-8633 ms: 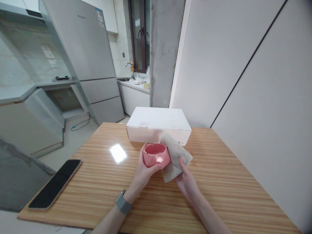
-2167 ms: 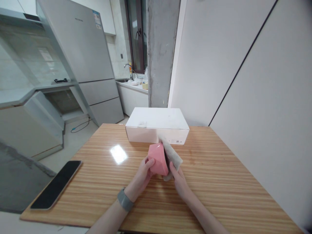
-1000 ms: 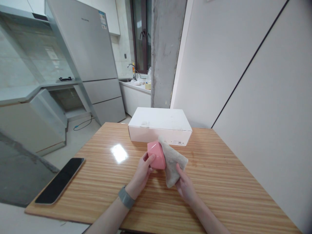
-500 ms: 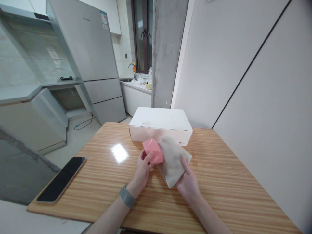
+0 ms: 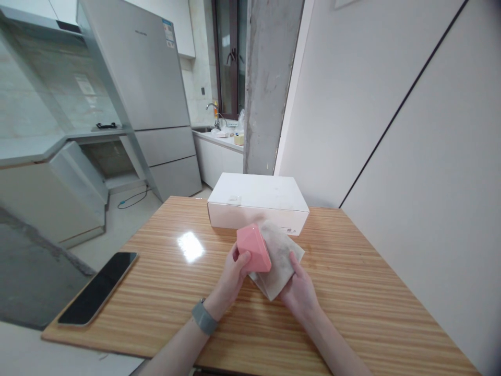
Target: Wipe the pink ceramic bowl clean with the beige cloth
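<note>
A pink faceted object [image 5: 253, 249], its kind not clear, is gripped between the thumb and fingers of my left hand [image 5: 234, 271]. My right hand [image 5: 300, 287] is closed on a folded grey-beige cloth [image 5: 278, 256], thumb on top and fingers underneath. The pink object overlaps the cloth's left side, and the two appear to be touching. Both are held above the wooden table, in front of a white box [image 5: 258, 201]. The fingertips of my left hand are partly hidden behind the pink object.
On the left of the wooden table [image 5: 371, 292] lies a phone [image 5: 99, 287], dark screen up, close to the edge. A white wall [image 5: 422, 156] rises along the right side. Beyond stand a grey refrigerator [image 5: 148, 78] and a counter with a sink [image 5: 203, 129].
My left hand has moved right with the pink object, turning it so that it covers more of the cloth. The cloth in my right hand has shifted slightly left.
</note>
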Demonstrator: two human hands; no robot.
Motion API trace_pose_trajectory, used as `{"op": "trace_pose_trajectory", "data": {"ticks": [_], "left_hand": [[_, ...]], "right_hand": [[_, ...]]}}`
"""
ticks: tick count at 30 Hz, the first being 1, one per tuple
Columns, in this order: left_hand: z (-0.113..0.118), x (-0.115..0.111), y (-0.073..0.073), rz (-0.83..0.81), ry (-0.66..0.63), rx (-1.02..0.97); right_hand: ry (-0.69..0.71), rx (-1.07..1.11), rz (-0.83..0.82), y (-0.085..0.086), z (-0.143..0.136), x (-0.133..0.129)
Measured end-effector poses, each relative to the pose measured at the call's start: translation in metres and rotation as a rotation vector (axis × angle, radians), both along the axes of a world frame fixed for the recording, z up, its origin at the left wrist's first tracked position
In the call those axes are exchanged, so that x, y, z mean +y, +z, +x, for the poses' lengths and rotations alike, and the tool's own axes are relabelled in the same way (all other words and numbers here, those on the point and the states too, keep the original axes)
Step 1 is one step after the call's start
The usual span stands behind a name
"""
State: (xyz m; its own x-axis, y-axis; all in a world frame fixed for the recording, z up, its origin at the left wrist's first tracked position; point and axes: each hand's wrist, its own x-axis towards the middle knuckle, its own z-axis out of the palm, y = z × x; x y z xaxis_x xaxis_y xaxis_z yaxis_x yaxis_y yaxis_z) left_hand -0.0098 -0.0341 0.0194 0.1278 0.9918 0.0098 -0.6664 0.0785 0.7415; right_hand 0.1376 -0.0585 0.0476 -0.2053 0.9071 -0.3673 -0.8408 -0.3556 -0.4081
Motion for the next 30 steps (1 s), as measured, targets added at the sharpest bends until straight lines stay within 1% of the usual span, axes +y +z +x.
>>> {"op": "trace_pose_trajectory", "data": {"ticks": [3, 7, 11, 16, 22, 26, 30], "left_hand": [[-0.001, 0.003, 0.0, 0.044, 0.086, 0.103], [-0.003, 0.006, 0.006, 0.088, 0.221, 0.28], [-0.003, 0.002, 0.012, 0.088, 0.265, 0.394], [-0.005, -0.001, 0.015, 0.222, 0.366, 0.578], [-0.007, -0.001, 0.017, 0.301, 0.422, 0.643], [-0.007, 0.0, 0.015, 0.336, 0.404, 0.683], [-0.009, 0.001, 0.012, 0.346, 0.416, 0.752]], "right_hand": [[0.051, -0.016, 0.023, -0.001, 0.0, 0.0], [0.065, -0.031, 0.025, -0.004, 0.001, -0.001], [0.063, -0.031, 0.003, -0.003, 0.003, -0.002], [0.037, -0.056, 0.011, -0.003, 0.007, 0.0], [0.038, -0.068, 0.0, -0.001, 0.007, -0.001], [0.026, -0.069, -0.016, 0.002, 0.007, -0.001], [0.007, -0.121, -0.017, 0.0, 0.018, 0.001]]}}
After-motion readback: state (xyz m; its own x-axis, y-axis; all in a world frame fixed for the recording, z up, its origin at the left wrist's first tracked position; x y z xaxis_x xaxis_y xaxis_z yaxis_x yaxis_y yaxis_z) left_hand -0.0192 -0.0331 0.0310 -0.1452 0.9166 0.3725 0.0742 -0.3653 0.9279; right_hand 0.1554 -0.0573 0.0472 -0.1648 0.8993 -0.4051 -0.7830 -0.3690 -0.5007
